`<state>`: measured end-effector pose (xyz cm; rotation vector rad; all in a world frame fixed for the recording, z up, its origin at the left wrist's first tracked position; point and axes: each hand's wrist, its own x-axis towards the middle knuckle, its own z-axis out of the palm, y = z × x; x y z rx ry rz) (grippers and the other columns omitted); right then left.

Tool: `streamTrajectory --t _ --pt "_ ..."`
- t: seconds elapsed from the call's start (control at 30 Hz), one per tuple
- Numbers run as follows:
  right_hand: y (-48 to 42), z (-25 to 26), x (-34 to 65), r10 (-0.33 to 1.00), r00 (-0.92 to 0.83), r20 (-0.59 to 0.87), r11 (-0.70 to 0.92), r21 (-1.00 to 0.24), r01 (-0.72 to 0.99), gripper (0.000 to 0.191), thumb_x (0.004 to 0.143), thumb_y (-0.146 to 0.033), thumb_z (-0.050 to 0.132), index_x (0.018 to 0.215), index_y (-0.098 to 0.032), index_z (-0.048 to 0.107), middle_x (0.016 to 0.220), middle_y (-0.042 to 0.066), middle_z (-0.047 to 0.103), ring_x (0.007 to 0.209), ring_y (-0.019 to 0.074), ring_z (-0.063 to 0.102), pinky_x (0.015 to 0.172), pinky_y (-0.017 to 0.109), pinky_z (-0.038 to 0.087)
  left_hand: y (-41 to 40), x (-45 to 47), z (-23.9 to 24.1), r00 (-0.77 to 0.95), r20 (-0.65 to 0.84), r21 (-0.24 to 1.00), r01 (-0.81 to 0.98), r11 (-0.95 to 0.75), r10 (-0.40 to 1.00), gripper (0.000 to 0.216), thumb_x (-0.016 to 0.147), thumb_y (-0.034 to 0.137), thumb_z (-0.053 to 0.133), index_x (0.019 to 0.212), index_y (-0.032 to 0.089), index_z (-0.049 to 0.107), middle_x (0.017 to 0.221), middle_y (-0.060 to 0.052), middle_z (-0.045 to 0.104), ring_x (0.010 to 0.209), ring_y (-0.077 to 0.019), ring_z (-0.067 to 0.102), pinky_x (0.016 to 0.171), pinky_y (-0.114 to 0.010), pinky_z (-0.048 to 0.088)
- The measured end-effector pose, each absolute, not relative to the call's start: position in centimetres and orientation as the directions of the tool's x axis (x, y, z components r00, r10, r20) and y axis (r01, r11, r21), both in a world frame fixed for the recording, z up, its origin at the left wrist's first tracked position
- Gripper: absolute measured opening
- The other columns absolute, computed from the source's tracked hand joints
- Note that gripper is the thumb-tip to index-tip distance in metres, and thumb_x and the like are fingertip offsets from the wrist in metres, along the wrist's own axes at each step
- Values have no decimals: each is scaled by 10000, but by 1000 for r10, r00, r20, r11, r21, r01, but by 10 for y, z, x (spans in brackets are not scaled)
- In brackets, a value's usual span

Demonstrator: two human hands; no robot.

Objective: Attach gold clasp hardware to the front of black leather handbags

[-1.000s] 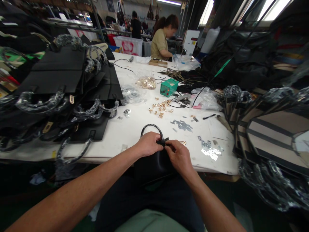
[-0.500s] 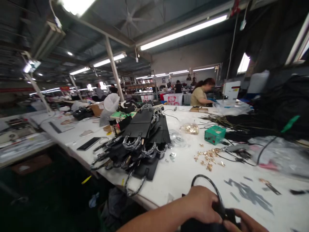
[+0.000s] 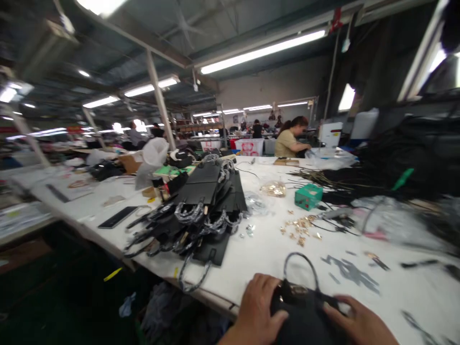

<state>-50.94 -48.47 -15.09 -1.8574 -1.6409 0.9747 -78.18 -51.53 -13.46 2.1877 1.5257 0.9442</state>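
A small black handbag (image 3: 305, 314) with a looped handle (image 3: 300, 261) and a gold clasp rests at the near edge of the white table (image 3: 258, 258). My left hand (image 3: 260, 309) grips its left side, fingers curled over the top. My right hand (image 3: 354, 321) holds its right side at the bottom edge of the view, partly cut off. Gold metal fittings (image 3: 300, 227) lie scattered on the table beyond the bag, and flat grey metal pieces (image 3: 347, 268) lie to the right.
A stack of black handbags with wrapped handles (image 3: 201, 211) fills the table's left-middle. A green box (image 3: 308, 196), cables and plastic bags lie further back. A phone (image 3: 117, 216) lies at the left. A person in a tan shirt (image 3: 287, 141) works at the far end.
My head has lifted and turned left, so the workshop and ceiling show. My hands moved from pinching the bag's top middle to gripping its two sides.
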Motion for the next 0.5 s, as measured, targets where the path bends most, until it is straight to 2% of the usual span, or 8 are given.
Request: streamTrajectory --t 0.07,0.1,0.2,0.3,0.33,0.4,0.5 --pt "-487 -131 -513 974 33 -223 -198 -776 599 619 757 -604 566 1196 -168 586 501 -24 581 512 224 652 541 298 492 -517 -790 -140 178 292 597 734 -324 940 494 679 190 722 1158 239 613 1127 -73 655 1061 -268 583 958 -444 475" --pt "-486 -120 -516 969 30 -246 -223 -815 535 661 782 -609 548 1268 -161 531 518 -42 569 458 203 629 471 277 461 -515 -792 -142 190 289 590 737 -330 938 448 720 200 692 1160 236 615 1139 -77 652 1079 -269 580 969 -453 467" --pt "-472 -86 -520 963 -45 -266 -240 -922 304 613 807 -597 564 1244 -167 546 630 -29 595 458 158 619 402 227 413 -500 -793 -148 225 313 556 744 -370 923 346 792 241 640 1137 232 630 1117 -80 659 1068 -272 587 948 -464 471" --pt "-446 -62 -518 979 -104 -175 -154 -971 185 517 840 -565 552 1153 -157 603 778 21 641 581 160 666 437 219 444 -491 -791 -152 248 331 521 756 -396 910 314 796 254 647 1109 236 644 1080 -69 668 1031 -267 599 902 -443 488" --pt "-433 -59 -516 989 -74 -128 -108 -966 233 483 852 -541 548 1139 -158 615 805 29 651 629 164 680 469 223 465 -489 -791 -153 252 336 512 760 -401 908 314 794 256 650 1108 240 644 1073 -64 670 1023 -265 601 894 -435 490" --pt "-402 -63 -511 998 45 -32 -49 -896 442 400 860 -462 555 1109 -161 642 821 32 672 692 163 690 552 232 495 -488 -790 -155 253 348 500 764 -407 903 325 798 263 651 1123 251 638 1072 -52 672 1017 -259 605 888 -423 492" --pt "-354 -84 -503 977 205 57 -101 -720 686 323 837 -357 562 1067 -164 680 914 49 703 772 159 682 679 258 500 -486 -791 -157 245 373 499 760 -416 895 347 807 271 643 1154 270 622 1080 -38 674 1014 -250 611 882 -405 495"
